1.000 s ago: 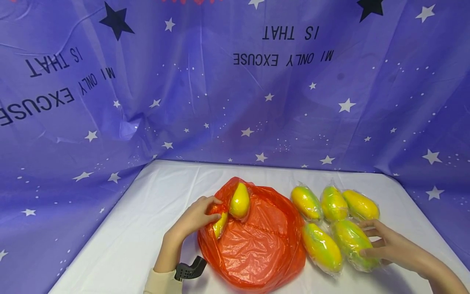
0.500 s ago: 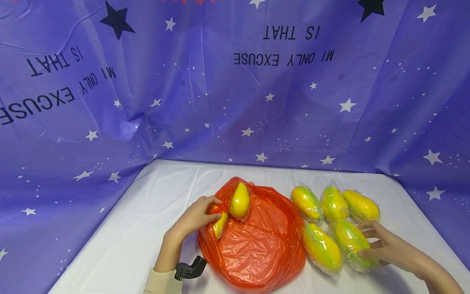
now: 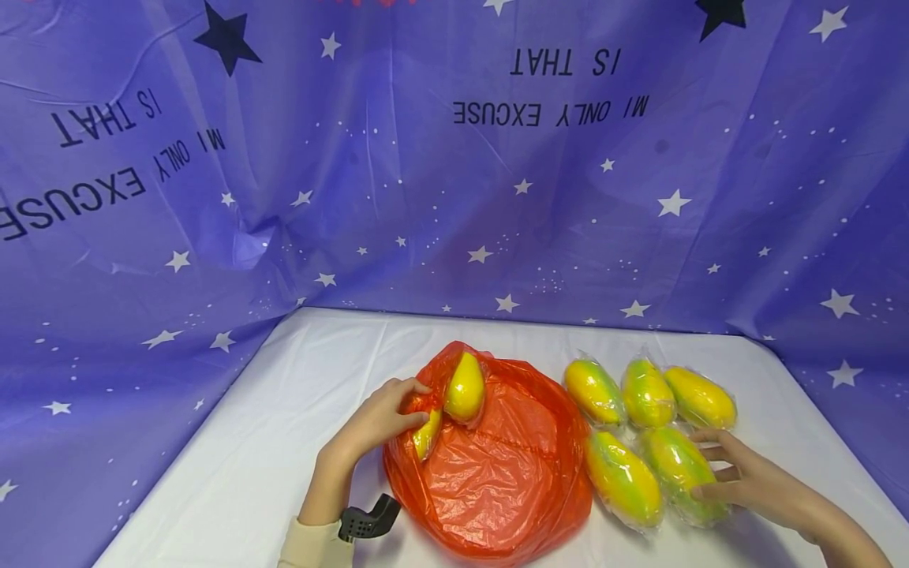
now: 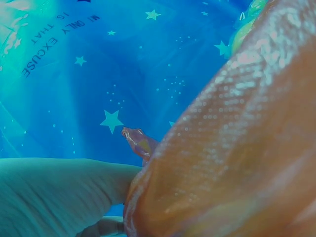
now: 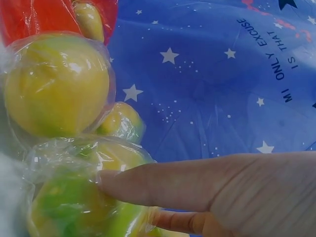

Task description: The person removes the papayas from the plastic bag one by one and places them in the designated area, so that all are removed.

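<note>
A red plastic bag (image 3: 490, 497) lies open on the table in the head view. My left hand (image 3: 376, 416) grips its left rim, thumb on the inner side. Inside the bag's far left part are two yellow mangoes, one whole mango (image 3: 465, 388) in plain sight and another mango (image 3: 427, 435) partly covered by red film and my fingers. At the right, my right hand (image 3: 756, 477) holds a plastic-wrapped green and yellow mango (image 3: 678, 465) from its right side. My thumb presses the wrapping in the right wrist view, and the other fingers are mostly hidden behind the fruit.
Other wrapped mangoes lie close by: one mango (image 3: 625, 480) between bag and held fruit, and a far row with a left mango (image 3: 595, 391), a middle mango (image 3: 648, 394) and a right mango (image 3: 701, 397). A purple star-printed curtain (image 3: 426, 197) backs the white table (image 3: 234, 473).
My right hand has shifted slightly left on the mango, closing in around it. The left hand and the bag stay where they were.
</note>
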`<state>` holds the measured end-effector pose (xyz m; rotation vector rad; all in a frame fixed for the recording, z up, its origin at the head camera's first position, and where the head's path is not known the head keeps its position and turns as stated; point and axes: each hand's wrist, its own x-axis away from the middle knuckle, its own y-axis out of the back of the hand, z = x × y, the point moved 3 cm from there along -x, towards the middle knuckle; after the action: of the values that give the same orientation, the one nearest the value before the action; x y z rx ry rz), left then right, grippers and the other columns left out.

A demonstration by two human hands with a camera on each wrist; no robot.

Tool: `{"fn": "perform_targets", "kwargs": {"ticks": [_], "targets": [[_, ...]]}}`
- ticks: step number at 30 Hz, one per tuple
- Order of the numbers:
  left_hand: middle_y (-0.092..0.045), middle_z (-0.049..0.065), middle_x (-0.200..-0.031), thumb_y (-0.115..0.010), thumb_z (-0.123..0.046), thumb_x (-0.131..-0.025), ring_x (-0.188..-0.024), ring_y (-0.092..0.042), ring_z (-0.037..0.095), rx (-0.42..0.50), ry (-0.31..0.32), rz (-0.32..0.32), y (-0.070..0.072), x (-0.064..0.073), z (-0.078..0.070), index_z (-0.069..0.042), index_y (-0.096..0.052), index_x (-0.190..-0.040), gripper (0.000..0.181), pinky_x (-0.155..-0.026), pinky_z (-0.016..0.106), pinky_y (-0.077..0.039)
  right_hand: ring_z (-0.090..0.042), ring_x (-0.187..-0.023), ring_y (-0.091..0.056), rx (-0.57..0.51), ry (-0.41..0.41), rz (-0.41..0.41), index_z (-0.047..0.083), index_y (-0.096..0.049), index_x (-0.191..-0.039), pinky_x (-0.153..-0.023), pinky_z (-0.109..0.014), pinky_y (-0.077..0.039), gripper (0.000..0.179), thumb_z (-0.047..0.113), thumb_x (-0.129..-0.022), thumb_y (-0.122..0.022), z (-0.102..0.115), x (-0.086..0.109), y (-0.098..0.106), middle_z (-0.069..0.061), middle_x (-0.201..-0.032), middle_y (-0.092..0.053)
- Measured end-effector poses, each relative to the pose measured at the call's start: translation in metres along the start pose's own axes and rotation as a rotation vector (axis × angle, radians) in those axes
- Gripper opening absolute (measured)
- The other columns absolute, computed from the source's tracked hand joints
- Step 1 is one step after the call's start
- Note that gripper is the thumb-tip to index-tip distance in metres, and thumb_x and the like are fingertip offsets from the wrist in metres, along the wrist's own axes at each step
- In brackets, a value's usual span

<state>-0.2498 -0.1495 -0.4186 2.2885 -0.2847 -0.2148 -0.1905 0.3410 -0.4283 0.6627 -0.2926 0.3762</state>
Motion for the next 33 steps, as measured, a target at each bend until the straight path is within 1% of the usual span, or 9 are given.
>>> {"fn": "perform_targets", "kwargs": {"ticks": [3,7,11,16,22,24,26,30,33], "targets": [[-0.059,0.010,-0.116,-0.073,-0.016,-0.084,-0.113,-0.054,0.030,-0.001,0.000,0.001,0.000,0.000,-0.001,-0.014,-0.065,-0.115,0.032,-0.096,0.051,-0.042,-0.047,-0.109,-0.052,0.041,0.011,-0.012,-0.009,-0.023,-0.140,-0.077,-0.052,-0.052,0.077,0.025,-0.088,-0.069,-0.001,-0.001,0.001,-0.041,-0.130,-0.038],[-0.060,0.010,-0.116,-0.073,-0.015,-0.084,-0.113,-0.054,0.030,-0.004,-0.001,-0.001,0.001,0.000,-0.002,-0.013,-0.065,-0.115,0.032,-0.096,0.051,-0.042,-0.048,-0.110,-0.051,0.078,0.034,-0.030,-0.009,-0.028,-0.138,-0.078,-0.055,-0.050,0.075,0.026,-0.087,-0.071,0.000,0.000,0.002,-0.038,-0.131,-0.040],[-0.060,0.010,-0.116,-0.073,-0.015,-0.084,-0.113,-0.054,0.031,-0.005,-0.004,-0.001,0.001,0.000,-0.001,-0.014,-0.065,-0.115,0.032,-0.096,0.051,-0.042,-0.048,-0.109,-0.052,0.093,0.057,-0.036,-0.009,-0.031,-0.138,-0.078,-0.056,-0.050,0.074,0.024,-0.087,-0.071,0.002,0.001,0.002,-0.038,-0.132,-0.040],[-0.060,0.009,-0.114,-0.074,-0.016,-0.084,-0.111,-0.054,0.029,-0.003,-0.002,0.002,0.000,0.000,0.000,-0.014,-0.065,-0.115,0.032,-0.095,0.050,-0.043,-0.049,-0.108,-0.052,0.105,0.093,-0.047,-0.011,-0.030,-0.139,-0.077,-0.057,-0.050,0.074,0.022,-0.087,-0.071,0.003,0.002,0.003,-0.040,-0.131,-0.040],[-0.060,0.008,-0.112,-0.074,-0.016,-0.084,-0.108,-0.055,0.028,0.000,-0.001,0.002,0.000,0.000,0.000,-0.015,-0.065,-0.115,0.032,-0.094,0.050,-0.044,-0.047,-0.106,-0.054,0.113,0.101,-0.062,-0.012,-0.032,-0.139,-0.076,-0.056,-0.051,0.074,0.022,-0.087,-0.072,0.006,0.003,0.003,-0.038,-0.131,-0.042],[-0.060,0.008,-0.113,-0.074,-0.016,-0.084,-0.109,-0.055,0.028,0.000,0.000,0.003,0.000,0.000,0.000,-0.015,-0.065,-0.115,0.032,-0.094,0.050,-0.044,-0.048,-0.107,-0.053,0.118,0.108,-0.068,-0.012,-0.033,-0.138,-0.076,-0.057,-0.050,0.074,0.022,-0.086,-0.072,0.007,0.003,0.003,-0.038,-0.133,-0.041],[-0.060,0.008,-0.113,-0.074,-0.016,-0.084,-0.109,-0.055,0.028,0.000,0.000,0.002,0.000,0.000,0.000,-0.015,-0.065,-0.115,0.032,-0.094,0.050,-0.044,-0.051,-0.109,-0.051,0.124,0.121,-0.086,-0.011,-0.035,-0.138,-0.077,-0.057,-0.050,0.073,0.022,-0.086,-0.073,0.009,0.003,0.002,-0.038,-0.134,-0.040],[-0.060,0.009,-0.114,-0.074,-0.016,-0.084,-0.110,-0.054,0.029,0.001,-0.001,0.002,0.000,0.000,-0.001,-0.015,-0.065,-0.115,0.032,-0.095,0.050,-0.044,-0.056,-0.114,-0.045,0.175,0.158,-0.134,-0.007,-0.039,-0.138,-0.076,-0.061,-0.048,0.069,0.025,-0.087,-0.071,0.015,0.003,0.002,-0.036,-0.136,-0.039],[-0.060,0.009,-0.114,-0.074,-0.016,-0.084,-0.110,-0.054,0.029,0.000,-0.001,0.004,0.000,0.000,0.000,-0.015,-0.065,-0.115,0.032,-0.095,0.050,-0.043,-0.057,-0.116,-0.043,0.203,0.163,-0.176,-0.006,-0.042,-0.138,-0.076,-0.063,-0.047,0.067,0.028,-0.088,-0.071,0.021,0.002,0.002,-0.034,-0.137,-0.041]]}}
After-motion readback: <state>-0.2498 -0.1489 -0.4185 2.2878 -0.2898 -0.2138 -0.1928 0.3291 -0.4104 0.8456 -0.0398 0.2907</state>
